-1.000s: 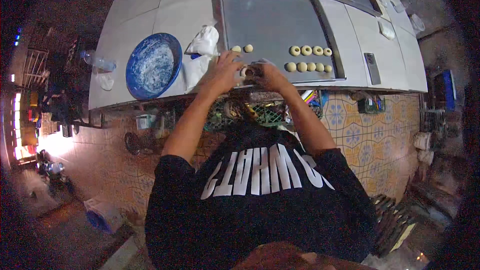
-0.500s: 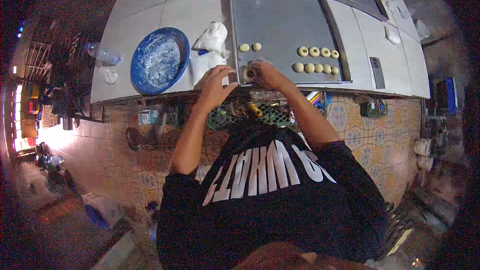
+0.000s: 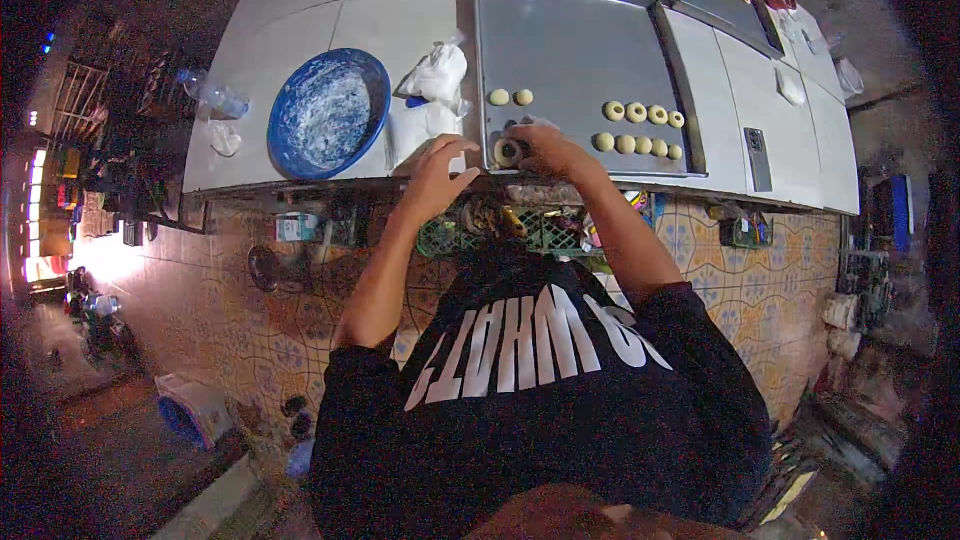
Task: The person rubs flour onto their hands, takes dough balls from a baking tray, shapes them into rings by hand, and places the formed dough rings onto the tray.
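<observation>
At the metal tray's [image 3: 570,50] near left corner, head view: right hand [image 3: 545,148] curled against a round piece [image 3: 507,153], apparently dough, grip unclear; left hand [image 3: 437,178] beside, seemingly empty, fingers parted. Probably light, soft, easily dented; best held by its sides.

Head view: from the head, facing down (wide fisheye)
Black shirt [image 3: 500,445]: near the lens
White table [image 3: 410,15]: farther off

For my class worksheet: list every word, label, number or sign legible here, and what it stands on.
Black cloth shirt: large white capitals, legible, but their wording isn't copied here.
Clear plastic bottle: no readable label.
White and teal box: any print too small and blurred to read.
</observation>
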`<control>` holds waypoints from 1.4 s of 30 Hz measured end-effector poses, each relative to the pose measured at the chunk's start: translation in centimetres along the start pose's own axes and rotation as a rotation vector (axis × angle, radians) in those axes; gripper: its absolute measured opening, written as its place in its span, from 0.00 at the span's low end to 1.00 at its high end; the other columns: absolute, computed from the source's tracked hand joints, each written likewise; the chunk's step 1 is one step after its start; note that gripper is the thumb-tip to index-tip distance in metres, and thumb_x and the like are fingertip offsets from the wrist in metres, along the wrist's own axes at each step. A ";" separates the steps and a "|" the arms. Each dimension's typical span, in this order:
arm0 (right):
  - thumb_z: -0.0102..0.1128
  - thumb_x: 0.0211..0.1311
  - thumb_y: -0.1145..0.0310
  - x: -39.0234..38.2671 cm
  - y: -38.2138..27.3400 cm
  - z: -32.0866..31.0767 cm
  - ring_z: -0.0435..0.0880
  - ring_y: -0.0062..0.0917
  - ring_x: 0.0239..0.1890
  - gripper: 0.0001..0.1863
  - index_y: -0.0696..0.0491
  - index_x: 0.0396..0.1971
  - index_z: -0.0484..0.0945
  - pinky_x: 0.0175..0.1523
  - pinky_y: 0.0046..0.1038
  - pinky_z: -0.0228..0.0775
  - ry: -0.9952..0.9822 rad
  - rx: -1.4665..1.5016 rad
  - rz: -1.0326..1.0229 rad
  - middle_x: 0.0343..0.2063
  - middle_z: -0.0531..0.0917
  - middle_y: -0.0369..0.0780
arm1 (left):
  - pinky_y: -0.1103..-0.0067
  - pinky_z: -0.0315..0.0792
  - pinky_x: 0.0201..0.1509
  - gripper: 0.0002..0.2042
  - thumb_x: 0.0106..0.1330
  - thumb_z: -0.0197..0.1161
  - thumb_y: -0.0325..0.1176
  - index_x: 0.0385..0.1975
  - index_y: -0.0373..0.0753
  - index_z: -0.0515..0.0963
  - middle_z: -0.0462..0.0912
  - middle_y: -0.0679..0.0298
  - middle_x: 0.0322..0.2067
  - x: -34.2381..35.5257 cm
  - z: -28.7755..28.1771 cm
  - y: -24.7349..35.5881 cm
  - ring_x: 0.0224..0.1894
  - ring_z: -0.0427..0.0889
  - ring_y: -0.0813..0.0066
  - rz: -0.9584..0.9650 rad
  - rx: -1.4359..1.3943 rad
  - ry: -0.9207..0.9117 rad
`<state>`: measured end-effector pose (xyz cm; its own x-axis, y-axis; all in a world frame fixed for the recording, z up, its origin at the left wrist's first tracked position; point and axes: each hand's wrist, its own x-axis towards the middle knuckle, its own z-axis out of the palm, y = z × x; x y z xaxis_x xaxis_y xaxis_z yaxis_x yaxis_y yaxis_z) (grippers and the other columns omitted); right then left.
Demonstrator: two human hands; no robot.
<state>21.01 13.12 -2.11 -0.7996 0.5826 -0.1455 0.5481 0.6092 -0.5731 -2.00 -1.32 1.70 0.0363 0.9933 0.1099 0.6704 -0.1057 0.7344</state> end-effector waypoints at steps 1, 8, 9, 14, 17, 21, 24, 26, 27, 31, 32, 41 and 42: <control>0.68 0.58 0.70 0.1 0.0 0.0 0.80 0.52 0.60 0.25 0.53 0.58 0.82 0.64 0.46 0.72 0.012 0.033 -0.022 0.55 0.83 0.52 | 0.68 0.78 0.63 0.19 0.62 0.75 0.32 0.53 0.41 0.83 0.82 0.58 0.55 0.1 0.0 0.0 0.59 0.82 0.59 0.006 -0.001 -0.008; 0.68 0.58 0.71 -0.5 -1.6 -0.9 0.81 0.52 0.58 0.26 0.53 0.59 0.80 0.64 0.47 0.72 0.021 0.064 -0.017 0.52 0.83 0.53 | 0.67 0.79 0.62 0.19 0.63 0.74 0.31 0.54 0.42 0.83 0.82 0.57 0.55 0.3 0.1 -0.1 0.55 0.84 0.60 -0.031 -0.036 -0.045; 0.68 0.58 0.71 -0.7 -1.7 -1.1 0.80 0.52 0.58 0.26 0.53 0.59 0.80 0.64 0.47 0.72 0.002 0.052 -0.006 0.51 0.82 0.52 | 0.67 0.79 0.61 0.19 0.63 0.74 0.31 0.54 0.42 0.83 0.81 0.57 0.55 0.4 0.1 -0.1 0.55 0.84 0.60 -0.041 -0.046 -0.041; 0.67 0.62 0.69 -0.2 -2.4 -1.3 0.79 0.53 0.61 0.26 0.51 0.61 0.79 0.66 0.48 0.71 -0.077 -0.003 0.027 0.57 0.80 0.52 | 0.68 0.81 0.61 0.20 0.63 0.75 0.30 0.56 0.42 0.82 0.81 0.58 0.57 0.3 0.3 -0.4 0.54 0.85 0.61 -0.062 -0.075 -0.057; 0.65 0.63 0.70 0.3 -2.4 -1.1 0.79 0.52 0.62 0.25 0.51 0.62 0.80 0.67 0.48 0.71 -0.104 -0.025 -0.003 0.59 0.78 0.52 | 0.68 0.81 0.61 0.20 0.63 0.75 0.30 0.56 0.43 0.83 0.80 0.58 0.57 0.2 0.4 -0.6 0.54 0.84 0.61 -0.070 -0.080 -0.058; 0.64 0.65 0.71 0.5 -2.0 -0.9 0.79 0.51 0.62 0.25 0.49 0.63 0.80 0.68 0.47 0.71 -0.076 -0.072 -0.077 0.60 0.78 0.50 | 0.68 0.81 0.61 0.20 0.63 0.75 0.30 0.56 0.43 0.83 0.81 0.58 0.57 -0.1 0.4 -1.0 0.55 0.84 0.62 -0.052 -0.072 -0.028; 0.66 0.65 0.64 0.5 -1.9 -0.7 0.82 0.52 0.59 0.22 0.45 0.59 0.81 0.65 0.51 0.74 0.048 -0.135 -0.159 0.58 0.80 0.52 | 0.68 0.80 0.61 0.20 0.63 0.75 0.30 0.56 0.43 0.83 0.81 0.58 0.56 -0.2 0.4 -1.2 0.55 0.83 0.62 -0.049 -0.076 -0.017; 0.67 0.65 0.63 0.6 -2.1 -0.6 0.83 0.52 0.59 0.22 0.45 0.59 0.82 0.64 0.50 0.75 0.028 -0.164 -0.112 0.58 0.80 0.52 | 0.69 0.80 0.61 0.20 0.63 0.75 0.30 0.55 0.43 0.83 0.81 0.58 0.56 -0.1 0.4 -1.3 0.55 0.83 0.63 -0.028 -0.066 -0.022; 0.66 0.64 0.65 0.7 -2.2 -0.6 0.82 0.51 0.60 0.23 0.46 0.60 0.81 0.64 0.48 0.75 -0.057 -0.172 -0.047 0.60 0.78 0.50 | 0.69 0.80 0.61 0.20 0.63 0.75 0.30 0.55 0.43 0.83 0.81 0.58 0.56 -0.1 0.4 -1.3 0.55 0.83 0.63 -0.029 -0.070 -0.027; 0.68 0.62 0.65 0.8 -2.9 -0.5 0.82 0.48 0.59 0.25 0.46 0.60 0.81 0.63 0.47 0.76 -0.074 -0.254 -0.046 0.60 0.78 0.48 | 0.69 0.80 0.59 0.19 0.63 0.75 0.31 0.55 0.43 0.83 0.81 0.59 0.55 -0.1 0.4 -1.2 0.54 0.83 0.62 -0.023 -0.070 -0.019; 0.68 0.62 0.65 0.8 -3.0 -0.5 0.83 0.48 0.59 0.25 0.45 0.60 0.81 0.63 0.47 0.76 -0.053 -0.234 -0.053 0.59 0.78 0.48 | 0.69 0.80 0.59 0.19 0.63 0.75 0.31 0.55 0.43 0.83 0.81 0.59 0.55 -0.1 0.4 -1.1 0.53 0.83 0.63 -0.020 -0.060 -0.020; 0.68 0.62 0.64 0.9 -3.8 -0.5 0.84 0.47 0.56 0.21 0.45 0.55 0.83 0.59 0.49 0.78 -0.045 -0.242 0.038 0.54 0.80 0.47 | 0.70 0.81 0.58 0.19 0.64 0.75 0.31 0.55 0.42 0.83 0.82 0.58 0.56 -0.2 0.2 -1.0 0.53 0.84 0.62 -0.081 -0.116 -0.012; 0.68 0.62 0.63 0.8 -3.9 -0.5 0.84 0.48 0.55 0.20 0.46 0.54 0.83 0.58 0.49 0.79 -0.014 -0.238 0.026 0.53 0.80 0.47 | 0.70 0.81 0.57 0.19 0.64 0.75 0.31 0.55 0.42 0.83 0.82 0.58 0.56 -0.2 0.2 -1.1 0.53 0.84 0.62 -0.072 -0.119 -0.006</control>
<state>18.32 11.46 0.40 -0.7869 0.5933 -0.1699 0.6096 0.7045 -0.3634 -2.57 -1.41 0.72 -0.0041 0.9988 0.0497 0.5786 -0.0382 0.8147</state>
